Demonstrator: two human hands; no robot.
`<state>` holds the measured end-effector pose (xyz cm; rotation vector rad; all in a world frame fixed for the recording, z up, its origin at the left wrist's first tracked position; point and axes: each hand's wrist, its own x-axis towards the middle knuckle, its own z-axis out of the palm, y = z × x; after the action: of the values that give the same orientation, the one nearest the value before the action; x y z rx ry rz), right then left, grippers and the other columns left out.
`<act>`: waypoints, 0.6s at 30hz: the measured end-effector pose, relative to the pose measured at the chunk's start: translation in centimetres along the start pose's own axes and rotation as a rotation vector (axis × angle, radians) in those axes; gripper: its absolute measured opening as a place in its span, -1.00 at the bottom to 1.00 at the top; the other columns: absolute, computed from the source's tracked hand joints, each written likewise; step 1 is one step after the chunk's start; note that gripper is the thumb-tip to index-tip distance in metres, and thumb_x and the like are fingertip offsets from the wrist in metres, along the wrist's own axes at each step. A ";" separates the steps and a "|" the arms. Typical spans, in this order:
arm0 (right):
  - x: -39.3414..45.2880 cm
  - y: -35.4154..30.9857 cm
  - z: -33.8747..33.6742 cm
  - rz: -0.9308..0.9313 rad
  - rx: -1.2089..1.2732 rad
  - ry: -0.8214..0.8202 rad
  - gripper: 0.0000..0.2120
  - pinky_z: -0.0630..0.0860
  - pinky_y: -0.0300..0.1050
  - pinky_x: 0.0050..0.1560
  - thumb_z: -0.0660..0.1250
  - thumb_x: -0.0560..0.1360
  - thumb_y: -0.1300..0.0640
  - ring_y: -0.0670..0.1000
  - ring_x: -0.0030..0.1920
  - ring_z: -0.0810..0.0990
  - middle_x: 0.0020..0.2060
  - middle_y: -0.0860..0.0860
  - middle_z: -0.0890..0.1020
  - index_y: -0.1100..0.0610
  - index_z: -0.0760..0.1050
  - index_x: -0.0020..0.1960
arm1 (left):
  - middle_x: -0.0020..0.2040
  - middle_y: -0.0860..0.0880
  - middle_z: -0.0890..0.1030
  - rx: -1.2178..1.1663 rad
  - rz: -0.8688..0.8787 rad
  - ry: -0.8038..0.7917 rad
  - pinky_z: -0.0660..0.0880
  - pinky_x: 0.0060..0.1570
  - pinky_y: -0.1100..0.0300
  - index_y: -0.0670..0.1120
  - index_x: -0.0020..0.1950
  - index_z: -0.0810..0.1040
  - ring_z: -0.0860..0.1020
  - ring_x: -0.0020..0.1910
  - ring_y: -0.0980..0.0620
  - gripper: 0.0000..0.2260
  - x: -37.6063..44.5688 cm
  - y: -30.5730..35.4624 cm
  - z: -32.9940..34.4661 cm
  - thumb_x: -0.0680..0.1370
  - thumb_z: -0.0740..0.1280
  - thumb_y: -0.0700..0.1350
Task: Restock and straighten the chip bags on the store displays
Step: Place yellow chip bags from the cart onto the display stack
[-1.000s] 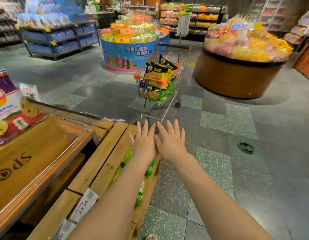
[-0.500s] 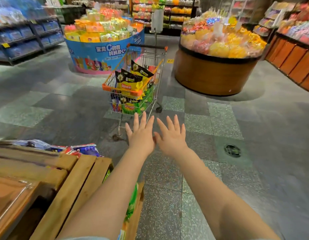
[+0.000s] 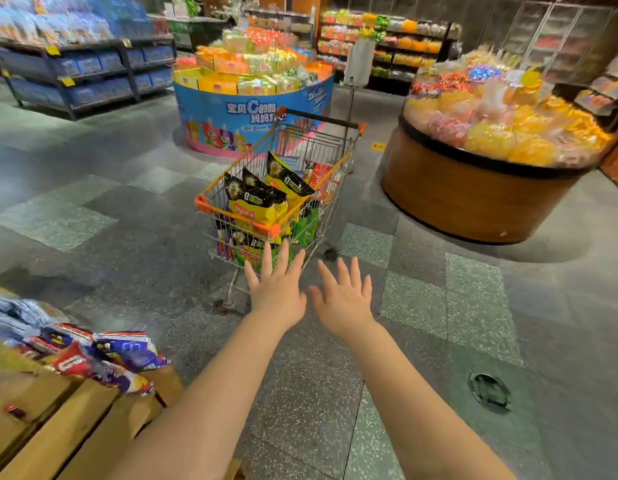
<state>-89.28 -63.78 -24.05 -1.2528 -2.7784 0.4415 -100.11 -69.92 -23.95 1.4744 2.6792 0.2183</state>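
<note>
Both hands, left hand (image 3: 277, 291) and right hand (image 3: 345, 299), reach empty with fingers spread toward the cart (image 3: 238, 206); fetching chip bags (image 3: 257, 202) likely comes next.

Floor (image 3: 127, 258): speckled stone tiles, dark grey with lighter green squares mixed in. Round drain cover (image 3: 489, 392) set in it at my lower right.

On the floor:
- wire shopping cart (image 3: 283, 202), orange trim, straight ahead, holding yellow and green chip bags (image 3: 255, 206)
- round wooden bin (image 3: 474, 192) to the right, heaped with yellow and pink bagged goods
- round blue display (image 3: 248, 116) behind the cart, stacked with orange and yellow packs
- blue shelf unit (image 3: 82, 74) far left

Lower left: wooden display (image 3: 58, 434), red and blue snack bags (image 3: 103, 358) lying on top. Blurred, can't read the labels.
</note>
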 end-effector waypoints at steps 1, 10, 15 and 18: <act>1.6 0.3 0.1 -0.018 0.004 -0.017 -0.47 -0.30 0.20 0.44 -0.05 0.64 -0.14 0.12 0.51 -0.33 0.55 0.09 -0.11 -0.07 -0.08 0.56 | 0.55 0.00 -0.30 0.002 -0.023 -0.015 -0.26 0.38 -0.30 0.12 0.55 -0.19 -0.34 0.50 -0.16 -0.34 1.6 0.1 0.3 0.61 0.17 0.08; 20.6 4.2 -2.6 -0.089 -0.082 -0.030 -0.47 -0.27 0.20 0.44 -0.04 0.64 -0.13 0.14 0.51 -0.31 0.55 0.09 -0.11 -0.08 -0.08 0.56 | 0.53 -0.02 -0.34 -0.031 -0.096 -0.078 -0.21 0.41 -0.26 0.12 0.56 -0.19 -0.32 0.50 -0.20 -0.31 21.1 2.1 0.5 0.60 0.21 -0.02; 30.2 5.6 -4.7 -0.122 -0.052 -0.014 -0.47 -0.27 0.19 0.46 -0.03 0.64 -0.11 0.13 0.51 -0.29 0.55 0.07 -0.08 -0.06 -0.08 0.56 | 0.54 -0.01 -0.31 -0.042 -0.113 -0.065 -0.21 0.42 -0.25 0.12 0.55 -0.17 -0.31 0.51 -0.16 -0.32 30.2 3.1 -0.4 0.60 0.20 -0.08; 35.7 6.5 -4.4 -0.158 -0.042 -0.032 -0.47 -0.26 0.18 0.46 -0.02 0.63 -0.11 0.12 0.52 -0.27 0.55 0.06 -0.06 -0.06 -0.04 0.56 | 0.54 -0.04 -0.32 -0.042 -0.143 -0.076 -0.22 0.43 -0.23 0.15 0.54 -0.22 -0.29 0.52 -0.14 -0.31 35.2 2.8 0.3 0.60 0.20 -0.07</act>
<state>-107.62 -32.14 -23.82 -1.0310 -2.8996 0.3978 -116.58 -38.65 -23.74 1.2469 2.6874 0.2040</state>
